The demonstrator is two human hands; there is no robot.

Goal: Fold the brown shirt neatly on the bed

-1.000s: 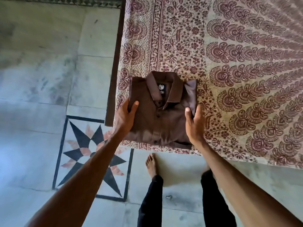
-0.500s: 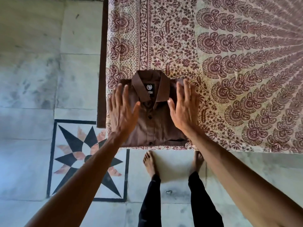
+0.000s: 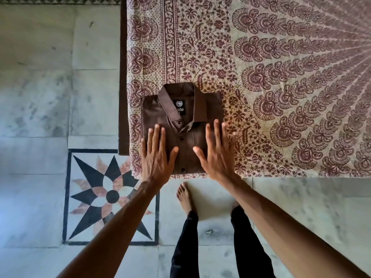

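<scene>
patterned bed [image 3: 281, 57]: brown shirt [image 3: 180, 109] already folded square; left hand [image 3: 156, 157] and right hand [image 3: 217, 155] flat, fingers spread, gripping nothing; only smoothing left.

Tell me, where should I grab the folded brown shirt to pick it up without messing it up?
Probably slide a hand under each side edge of the brown shirt, left and right together. It lies flat, collar away from you, with the folded layers tucked underneath, so lifting from both sides should keep them together. The left hand and right hand lie flat on top.
</scene>
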